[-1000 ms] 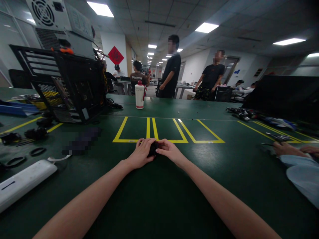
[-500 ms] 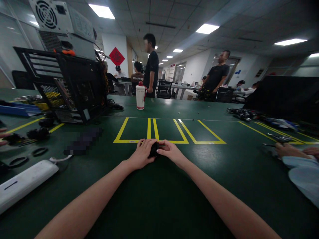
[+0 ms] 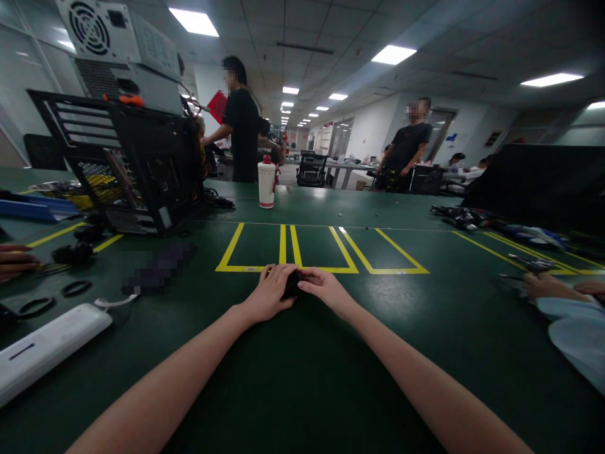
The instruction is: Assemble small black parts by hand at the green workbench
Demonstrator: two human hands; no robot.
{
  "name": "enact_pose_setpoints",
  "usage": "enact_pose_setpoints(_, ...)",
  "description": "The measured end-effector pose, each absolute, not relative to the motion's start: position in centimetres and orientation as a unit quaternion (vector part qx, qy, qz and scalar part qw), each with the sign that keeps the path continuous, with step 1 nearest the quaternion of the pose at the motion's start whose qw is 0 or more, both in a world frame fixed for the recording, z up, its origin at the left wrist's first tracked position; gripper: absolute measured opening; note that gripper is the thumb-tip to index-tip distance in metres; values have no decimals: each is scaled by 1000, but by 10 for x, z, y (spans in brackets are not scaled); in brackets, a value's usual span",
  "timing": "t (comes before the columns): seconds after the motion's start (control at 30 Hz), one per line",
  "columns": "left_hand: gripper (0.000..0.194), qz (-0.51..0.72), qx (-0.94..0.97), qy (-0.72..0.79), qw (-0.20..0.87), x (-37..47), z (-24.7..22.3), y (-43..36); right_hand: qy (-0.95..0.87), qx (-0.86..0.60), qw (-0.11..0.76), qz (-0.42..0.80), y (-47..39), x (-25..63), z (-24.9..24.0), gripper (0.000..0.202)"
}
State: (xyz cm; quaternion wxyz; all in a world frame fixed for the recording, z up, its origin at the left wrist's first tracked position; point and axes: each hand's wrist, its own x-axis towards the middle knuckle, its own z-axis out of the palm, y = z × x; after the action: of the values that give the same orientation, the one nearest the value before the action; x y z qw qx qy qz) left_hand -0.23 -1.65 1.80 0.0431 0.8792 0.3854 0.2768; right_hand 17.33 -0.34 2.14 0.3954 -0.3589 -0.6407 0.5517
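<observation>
A small dark, rounded object (image 3: 290,287) is on the green table (image 3: 302,378), just below the yellow tape outlines; its kind does not show. My left hand (image 3: 271,292) is wrapped over it from the left, covering most of it. From the right, my right hand (image 3: 322,289) has its thumb and fingers curled against the object's other side. Its fingertips are partly hidden behind the object.
Yellow tape outlines (image 3: 288,270) lie ahead of my hands. A white cup (image 3: 266,184) stands beyond them. At left are a computer case (image 3: 142,170), black cables (image 3: 73,252) and a white power bank-like device (image 3: 51,343). A co-worker's hand (image 3: 548,287) is at right.
My hands and the dark object stay practically still. In the background, a standing person has moved left, and a co-worker's hand at the far left has shifted away from the black parts.
</observation>
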Motion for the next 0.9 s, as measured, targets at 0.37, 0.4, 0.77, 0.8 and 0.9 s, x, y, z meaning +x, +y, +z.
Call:
enact_pose_setpoints(0.37,62,281,877,388,40,-1,16,-15,-641,-347,420,540,-5,170,21,28)
enact_pose_setpoints(0.4,62,281,877,388,39,-1,16,-15,-640,-353,415,542,-4,171,21,31)
enact_pose_setpoints(0.77,61,277,878,389,43,-2,17,-16,-650,-331,415,543,-6,172,22,22)
enact_pose_setpoints(0.8,61,278,878,387,43,-2,17,-16,-650,-335,419,539,-6,171,22,22)
enact_pose_setpoints(0.9,61,281,879,384,44,-2,17,-16,-648,-354,413,534,-5,172,22,30)
